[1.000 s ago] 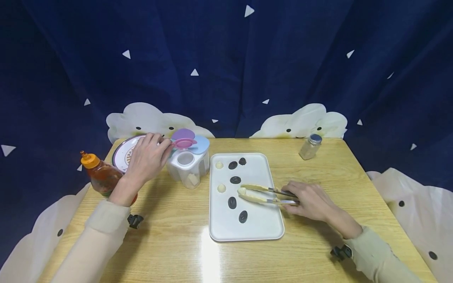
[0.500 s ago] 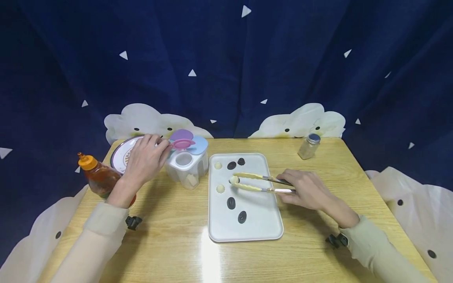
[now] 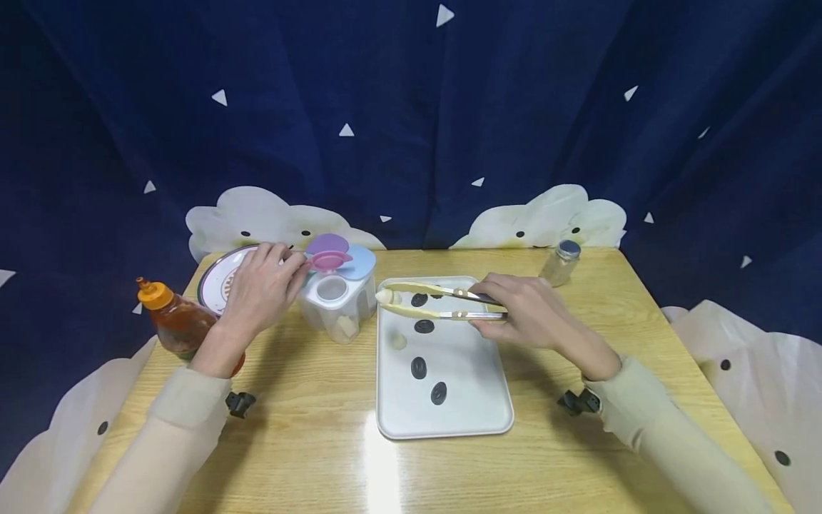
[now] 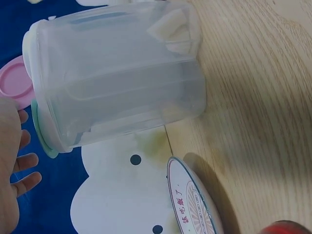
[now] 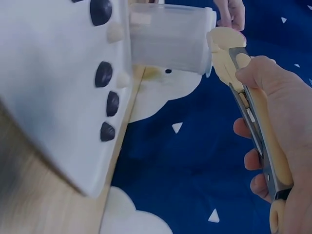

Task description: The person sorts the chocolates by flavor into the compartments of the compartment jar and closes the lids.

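My left hand (image 3: 260, 285) pinches the edge of a raised pink lid (image 3: 329, 261) on a clear plastic storage container (image 4: 122, 78). Below that lid the container's round opening (image 3: 332, 288) is uncovered, and a pale piece (image 3: 347, 327) lies inside at the bottom. With my right hand (image 3: 523, 310) I grip a pair of tongs (image 3: 462, 315), their cream tips closed around a small white chocolate-like piece (image 3: 386, 296). The tips hang over the tray's upper left edge, close to the container. In the right wrist view the tong heads (image 5: 226, 53) hide the piece.
Several dark oval pieces (image 3: 419, 368) and a white one (image 3: 398, 341) lie on the white tray (image 3: 443, 421). An orange-capped sauce bottle (image 3: 183, 321) stands beside my left forearm, a plate (image 3: 212, 285) behind it. A glass shaker (image 3: 560, 264) stands at the back right.
The tongs have risen from the middle of the tray and moved left and back toward the container, carrying the white piece. My left hand has stayed at the pink lid.
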A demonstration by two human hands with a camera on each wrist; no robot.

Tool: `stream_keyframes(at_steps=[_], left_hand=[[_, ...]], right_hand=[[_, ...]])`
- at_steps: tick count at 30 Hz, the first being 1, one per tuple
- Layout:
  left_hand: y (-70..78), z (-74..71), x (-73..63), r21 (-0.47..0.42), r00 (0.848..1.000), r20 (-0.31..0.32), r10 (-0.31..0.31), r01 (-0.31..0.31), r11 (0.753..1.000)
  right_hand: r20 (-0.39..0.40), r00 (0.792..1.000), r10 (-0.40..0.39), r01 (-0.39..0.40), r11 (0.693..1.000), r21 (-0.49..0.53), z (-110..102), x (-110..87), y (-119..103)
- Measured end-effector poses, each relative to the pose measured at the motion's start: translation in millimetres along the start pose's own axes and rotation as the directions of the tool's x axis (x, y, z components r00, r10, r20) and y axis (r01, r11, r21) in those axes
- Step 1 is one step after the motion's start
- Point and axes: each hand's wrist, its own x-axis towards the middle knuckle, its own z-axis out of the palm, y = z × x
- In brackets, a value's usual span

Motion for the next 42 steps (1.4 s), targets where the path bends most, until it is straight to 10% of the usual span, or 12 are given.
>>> stream_keyframes(at_steps=[21,42], left_hand=[[-1.4,2.4,-0.8,0.003,1.0,-0.024,0.02,-0.02,1.0],[-2.1,2.6,0.0,0.008,0.999,-0.041,0.029,-0.028,1.0]], right_hand=[[0.005,1.0,-0.019,0.019,0.999,0.049,19.7,66.3,-18.7],[0.047,0.999,-0.017,0.013,0.996,0.086,27.0,76.8,-19.8]])
